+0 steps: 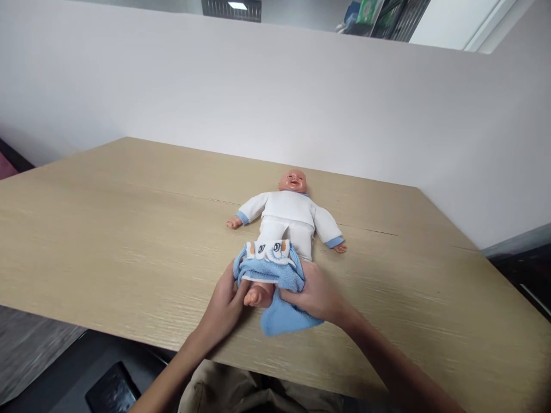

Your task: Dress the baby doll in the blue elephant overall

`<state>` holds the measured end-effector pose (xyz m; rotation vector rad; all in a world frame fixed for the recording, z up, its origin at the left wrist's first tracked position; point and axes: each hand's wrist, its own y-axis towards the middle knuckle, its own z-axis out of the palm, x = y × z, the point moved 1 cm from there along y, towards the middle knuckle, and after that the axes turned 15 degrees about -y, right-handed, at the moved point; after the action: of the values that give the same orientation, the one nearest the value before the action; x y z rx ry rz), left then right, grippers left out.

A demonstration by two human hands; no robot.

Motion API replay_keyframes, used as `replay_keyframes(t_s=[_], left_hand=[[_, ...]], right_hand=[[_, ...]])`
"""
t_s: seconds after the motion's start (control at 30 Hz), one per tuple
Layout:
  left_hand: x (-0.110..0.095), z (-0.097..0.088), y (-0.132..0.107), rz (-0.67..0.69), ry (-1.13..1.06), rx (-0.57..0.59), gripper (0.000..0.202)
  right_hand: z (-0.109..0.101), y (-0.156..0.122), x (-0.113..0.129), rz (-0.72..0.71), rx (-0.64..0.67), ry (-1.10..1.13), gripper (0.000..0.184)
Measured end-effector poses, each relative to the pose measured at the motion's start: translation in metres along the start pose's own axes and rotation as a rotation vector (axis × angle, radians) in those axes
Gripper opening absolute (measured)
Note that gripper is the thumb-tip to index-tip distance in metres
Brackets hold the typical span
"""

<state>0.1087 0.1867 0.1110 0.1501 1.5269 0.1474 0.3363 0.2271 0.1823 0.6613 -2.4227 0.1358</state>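
A baby doll (289, 206) lies on its back, head toward the wall and feet toward me, in a white top with blue cuffs. Blue terry doll pants (271, 271) with a white patch and printed eyes are bunched around its lower legs. One bare foot (258, 295) pokes out of the left leg opening, while the other leg end hangs loose on the right; the doll's second foot is hidden in the cloth. My left hand (228, 298) is closed on the left side of the pants beside the foot. On the right side, my right hand (316, 292) grips the bunched fabric.
Everything rests on a wide wooden table (129, 229) against a white partition wall (215, 86). Below the near edge, a dark phone-like object (112, 390) lies on a black surface at lower left. My lap (241, 390) is close to the table edge.
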Motion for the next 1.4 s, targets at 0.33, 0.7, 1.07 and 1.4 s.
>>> replay_keyframes(t_s=[0.33, 0.7, 1.07, 1.4], left_hand=[[-0.018, -0.03, 0.042, -0.17, -0.06, 0.301, 0.052], [-0.032, -0.041, 0.052, -0.28, -0.078, 0.498, 0.067], [-0.086, -0.005, 0.113, 0.043, 0.497, 0.681, 0.063], [-0.08, 0.055, 0.173, -0.21, 0.285, 1.262, 0.044]], right_hand=[[-0.011, 0.013, -0.035, -0.052, 0.021, 0.279, 0.064], [-0.004, -0.001, -0.081, 0.202, 0.06, 0.706, 0.065], [0.006, -0.004, -0.091, 0.194, 0.129, 1.111, 0.053], [-0.004, -0.011, -0.087, 0.083, 0.292, 0.878, 0.063]])
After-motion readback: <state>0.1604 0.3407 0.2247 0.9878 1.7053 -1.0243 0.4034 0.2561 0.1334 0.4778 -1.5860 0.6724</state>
